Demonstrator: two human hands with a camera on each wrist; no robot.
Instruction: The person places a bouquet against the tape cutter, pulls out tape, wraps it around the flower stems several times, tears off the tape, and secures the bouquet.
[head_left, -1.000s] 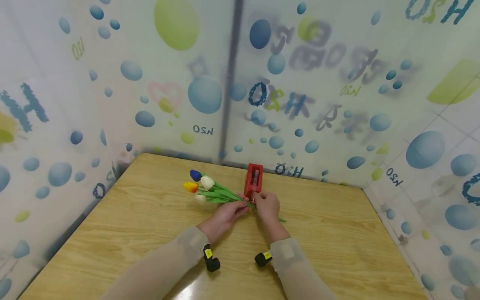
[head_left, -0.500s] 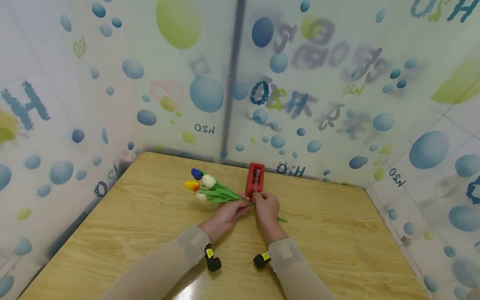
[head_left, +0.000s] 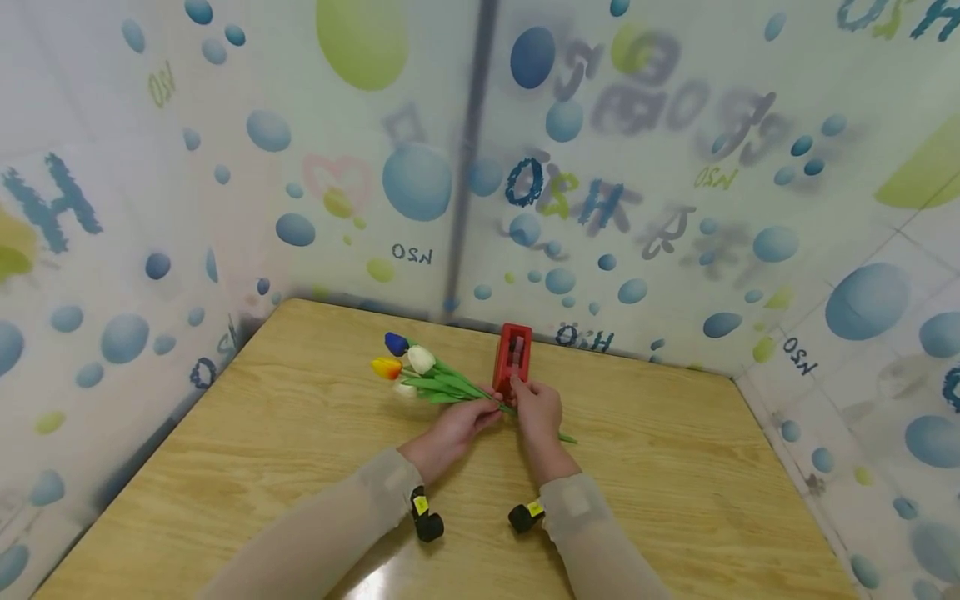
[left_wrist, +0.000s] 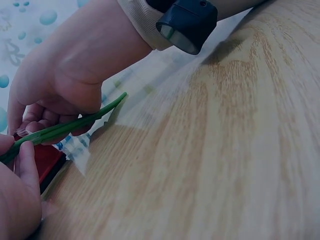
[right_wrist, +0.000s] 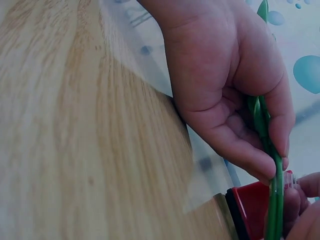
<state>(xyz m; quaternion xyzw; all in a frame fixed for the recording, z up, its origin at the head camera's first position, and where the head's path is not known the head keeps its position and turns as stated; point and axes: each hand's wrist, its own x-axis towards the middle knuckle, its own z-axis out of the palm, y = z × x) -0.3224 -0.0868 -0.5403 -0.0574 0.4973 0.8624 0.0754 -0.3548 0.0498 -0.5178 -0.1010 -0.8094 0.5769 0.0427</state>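
A bunch of artificial tulips [head_left: 442, 382], with blue, white and orange-yellow heads, lies slantwise above the table, heads to the left. My left hand [head_left: 452, 432] pinches its green stems [right_wrist: 273, 200] between thumb and fingers. Just beyond stands a red tape dispenser [head_left: 502, 354] with a roll of clear tape inside. At its near end my right hand [head_left: 540, 411] pinches a bit of clear tape [right_wrist: 289, 179], close beside the stems. The stem ends stick out past the right hand. In the left wrist view, the right hand's fingers [left_wrist: 47, 117] curl behind the stems, partly hidden.
The wooden table [head_left: 660, 467] reaches back to a wall [head_left: 360, 183] printed with bubbles and letters. Similar walls stand on both sides. A black wrist camera [head_left: 427, 517] sits by the left cuff and another camera [head_left: 527, 517] by the right.
The head view has shifted slightly. My right fingertips have edged a little up along the dispenser's near end; the left hand keeps its grip on the tulip stems.
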